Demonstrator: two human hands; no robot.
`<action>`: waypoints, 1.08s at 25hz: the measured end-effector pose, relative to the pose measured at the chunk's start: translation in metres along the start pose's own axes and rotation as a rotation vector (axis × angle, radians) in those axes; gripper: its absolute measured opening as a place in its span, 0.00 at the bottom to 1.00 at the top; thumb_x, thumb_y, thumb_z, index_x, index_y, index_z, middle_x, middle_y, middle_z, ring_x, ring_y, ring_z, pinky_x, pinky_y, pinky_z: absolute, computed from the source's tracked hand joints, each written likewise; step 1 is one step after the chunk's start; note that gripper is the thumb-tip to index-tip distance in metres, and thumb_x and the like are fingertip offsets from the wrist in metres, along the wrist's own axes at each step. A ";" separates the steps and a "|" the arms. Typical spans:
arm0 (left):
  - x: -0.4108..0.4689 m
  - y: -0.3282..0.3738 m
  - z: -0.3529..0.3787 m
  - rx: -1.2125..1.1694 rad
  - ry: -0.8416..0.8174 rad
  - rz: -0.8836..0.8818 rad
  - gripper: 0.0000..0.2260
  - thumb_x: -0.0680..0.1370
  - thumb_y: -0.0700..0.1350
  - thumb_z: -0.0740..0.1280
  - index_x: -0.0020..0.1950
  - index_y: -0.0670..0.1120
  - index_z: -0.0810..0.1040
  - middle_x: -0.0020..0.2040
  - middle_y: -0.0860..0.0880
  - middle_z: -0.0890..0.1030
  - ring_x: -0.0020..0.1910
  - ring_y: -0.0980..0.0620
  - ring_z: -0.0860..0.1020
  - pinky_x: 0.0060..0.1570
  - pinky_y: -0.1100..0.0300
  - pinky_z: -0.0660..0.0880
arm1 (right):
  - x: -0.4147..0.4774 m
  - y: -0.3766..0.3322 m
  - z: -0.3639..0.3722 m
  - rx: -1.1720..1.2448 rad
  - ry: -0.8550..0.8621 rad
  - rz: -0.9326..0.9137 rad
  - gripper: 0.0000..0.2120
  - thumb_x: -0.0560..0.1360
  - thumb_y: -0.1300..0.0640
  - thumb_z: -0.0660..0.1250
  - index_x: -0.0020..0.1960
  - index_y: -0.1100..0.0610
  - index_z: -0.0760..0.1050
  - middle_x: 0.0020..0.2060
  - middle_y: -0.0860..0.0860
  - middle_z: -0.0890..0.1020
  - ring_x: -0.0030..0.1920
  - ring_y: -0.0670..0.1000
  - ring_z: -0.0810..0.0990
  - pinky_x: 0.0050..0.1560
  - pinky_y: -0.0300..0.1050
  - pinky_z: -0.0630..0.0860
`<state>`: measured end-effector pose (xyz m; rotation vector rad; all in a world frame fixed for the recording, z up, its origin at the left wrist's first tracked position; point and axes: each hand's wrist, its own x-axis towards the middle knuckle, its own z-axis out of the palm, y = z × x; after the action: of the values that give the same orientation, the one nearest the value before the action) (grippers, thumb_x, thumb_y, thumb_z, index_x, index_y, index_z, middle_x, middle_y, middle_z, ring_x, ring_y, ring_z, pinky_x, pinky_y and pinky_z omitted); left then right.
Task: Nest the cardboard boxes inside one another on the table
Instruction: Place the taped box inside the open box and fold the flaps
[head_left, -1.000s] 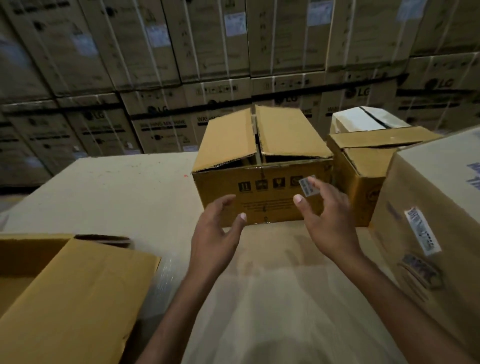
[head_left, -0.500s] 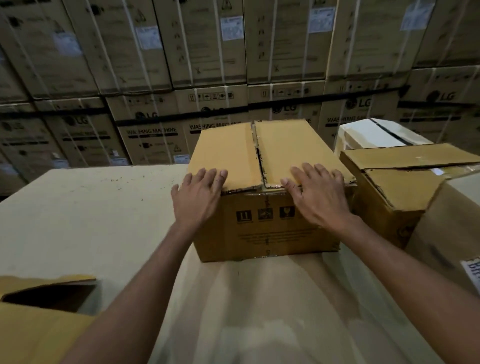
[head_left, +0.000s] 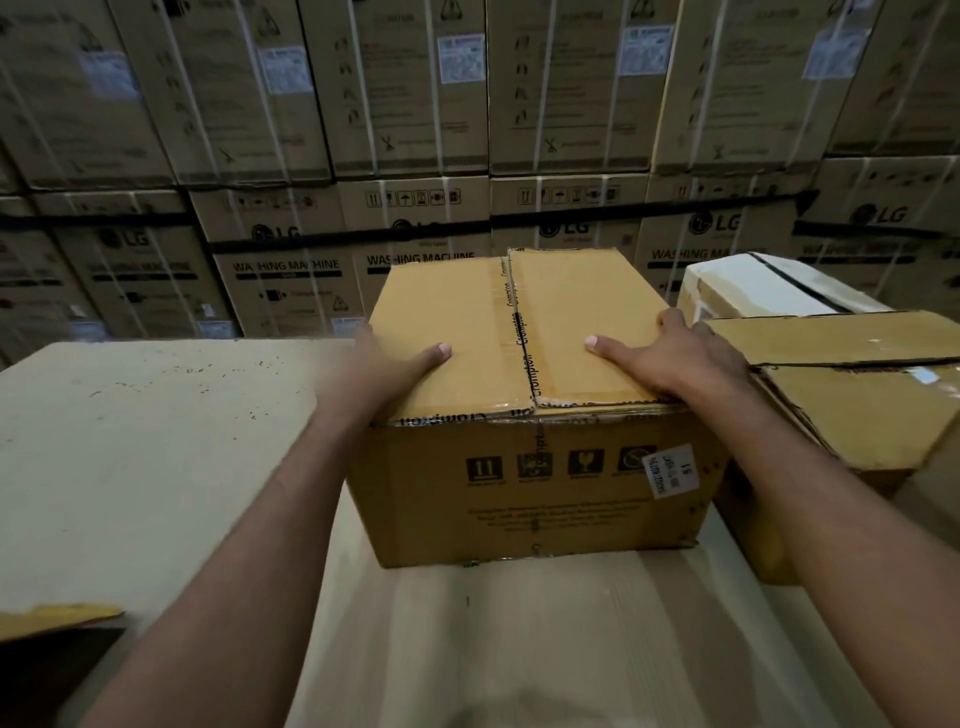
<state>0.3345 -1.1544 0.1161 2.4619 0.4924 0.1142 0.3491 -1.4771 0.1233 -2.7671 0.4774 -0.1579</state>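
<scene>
Cardboard box (head_left: 524, 499) sits on the desk (head_left: 130, 441) between the two hands, flaps closed. The left hand (head_left: 395, 364) clasps its left top edge, thumb on the flap (fingers blurred down the side); the right hand (head_left: 685, 358) clasps the right edge likewise. Just right of the right hand lies another brown box (head_left: 857, 415).

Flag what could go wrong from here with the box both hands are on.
1. The middle box has top flaps that look unsealed, and the left hand and right hand grip only its upper side edges. A lift might bend the flaps or let it slip.
2. The neighbouring box sits close on the right, its flap beside the right hand. Moving the middle box could snag or shove it.
</scene>
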 end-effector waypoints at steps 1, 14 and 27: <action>-0.002 -0.002 0.001 0.017 0.039 0.000 0.49 0.69 0.78 0.66 0.81 0.50 0.59 0.75 0.42 0.72 0.72 0.36 0.72 0.63 0.45 0.72 | -0.001 -0.001 0.002 -0.003 0.014 0.008 0.59 0.61 0.13 0.56 0.80 0.50 0.59 0.74 0.60 0.70 0.71 0.66 0.72 0.61 0.58 0.73; -0.160 -0.059 -0.004 -0.321 0.305 0.035 0.48 0.64 0.76 0.73 0.77 0.55 0.62 0.71 0.49 0.73 0.65 0.43 0.77 0.59 0.42 0.76 | -0.136 0.068 -0.013 0.507 0.174 0.058 0.65 0.57 0.19 0.70 0.81 0.55 0.55 0.76 0.57 0.70 0.74 0.62 0.69 0.72 0.62 0.69; -0.313 -0.118 -0.062 -0.661 0.290 -0.016 0.35 0.63 0.70 0.79 0.61 0.55 0.72 0.56 0.49 0.81 0.54 0.46 0.82 0.55 0.44 0.81 | -0.315 0.128 -0.076 0.750 0.089 -0.135 0.43 0.67 0.36 0.78 0.76 0.48 0.66 0.67 0.50 0.77 0.66 0.56 0.75 0.63 0.59 0.76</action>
<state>-0.0051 -1.1494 0.1072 1.7972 0.4978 0.5424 0.0024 -1.5054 0.1351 -2.0558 0.1899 -0.4010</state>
